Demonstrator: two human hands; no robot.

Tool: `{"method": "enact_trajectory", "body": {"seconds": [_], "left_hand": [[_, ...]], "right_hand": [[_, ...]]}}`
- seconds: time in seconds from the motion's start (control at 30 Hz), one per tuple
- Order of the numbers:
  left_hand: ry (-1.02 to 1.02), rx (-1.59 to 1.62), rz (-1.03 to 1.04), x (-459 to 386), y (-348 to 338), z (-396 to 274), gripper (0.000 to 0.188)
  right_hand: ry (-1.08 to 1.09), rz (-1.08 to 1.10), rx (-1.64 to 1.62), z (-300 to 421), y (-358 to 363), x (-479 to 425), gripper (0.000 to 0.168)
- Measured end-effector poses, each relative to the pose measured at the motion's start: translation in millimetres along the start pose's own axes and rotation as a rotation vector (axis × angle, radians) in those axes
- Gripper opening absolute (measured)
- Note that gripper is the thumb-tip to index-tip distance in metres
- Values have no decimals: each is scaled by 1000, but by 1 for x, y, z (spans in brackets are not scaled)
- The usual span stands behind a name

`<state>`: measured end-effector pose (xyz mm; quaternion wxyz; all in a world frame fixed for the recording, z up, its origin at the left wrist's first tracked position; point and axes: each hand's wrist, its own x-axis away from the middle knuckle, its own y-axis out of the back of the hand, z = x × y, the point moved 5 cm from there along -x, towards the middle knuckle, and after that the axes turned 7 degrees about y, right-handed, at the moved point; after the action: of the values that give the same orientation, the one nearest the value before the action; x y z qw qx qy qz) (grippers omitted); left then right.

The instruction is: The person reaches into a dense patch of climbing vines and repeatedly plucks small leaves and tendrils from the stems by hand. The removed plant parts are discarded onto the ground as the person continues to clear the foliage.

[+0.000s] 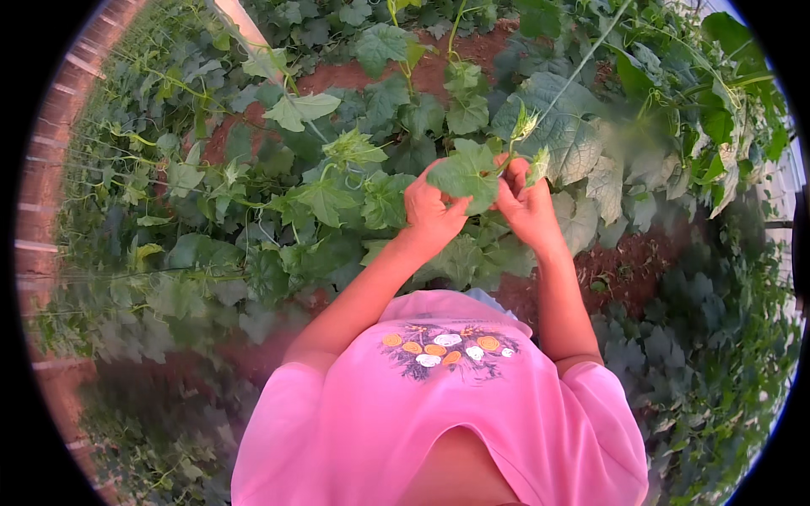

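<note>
Both my hands are raised at a climbing vine in front of my chest. My left hand (433,205) is at the left side of a broad green leaf (467,174), its fingers partly hidden behind the leaf. Close by on the right, my right hand (524,199) has its thumb and fingers closed around the vine stem (504,166) near the leaf's base. Above my right hand rises the vine's pale green growing tip (524,125). A taut string (579,68) runs from near that tip up to the top right. Whether my left fingers grip the stem is hidden.
Dense leafy vines surround me, with large leaves (557,126) behind my right hand. Another string (310,123) and a pale post (243,28) stand at upper left. Reddish soil (335,77) shows between plants. A brick-like wall (44,209) curves along the left edge.
</note>
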<state>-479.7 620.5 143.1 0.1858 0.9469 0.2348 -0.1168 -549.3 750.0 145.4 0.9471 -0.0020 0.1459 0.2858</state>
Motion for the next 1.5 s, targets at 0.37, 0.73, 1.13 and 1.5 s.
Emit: {"method": "enact_trajectory", "body": {"seconds": [0.37, 0.73, 1.13, 1.5], "left_hand": [[-183, -260, -126, -4, 2, 18, 24], [-327, -300, -67, -8, -3, -11, 33], [245, 567, -55, -4, 20, 31, 16], [120, 663, 210, -1, 27, -3, 19]], "right_hand": [[241, -151, 430, 22, 18, 3, 10], [344, 75, -18, 131, 4, -72, 32], [275, 41, -139, 102, -8, -46, 14], [187, 494, -19, 120, -27, -97, 15]]}}
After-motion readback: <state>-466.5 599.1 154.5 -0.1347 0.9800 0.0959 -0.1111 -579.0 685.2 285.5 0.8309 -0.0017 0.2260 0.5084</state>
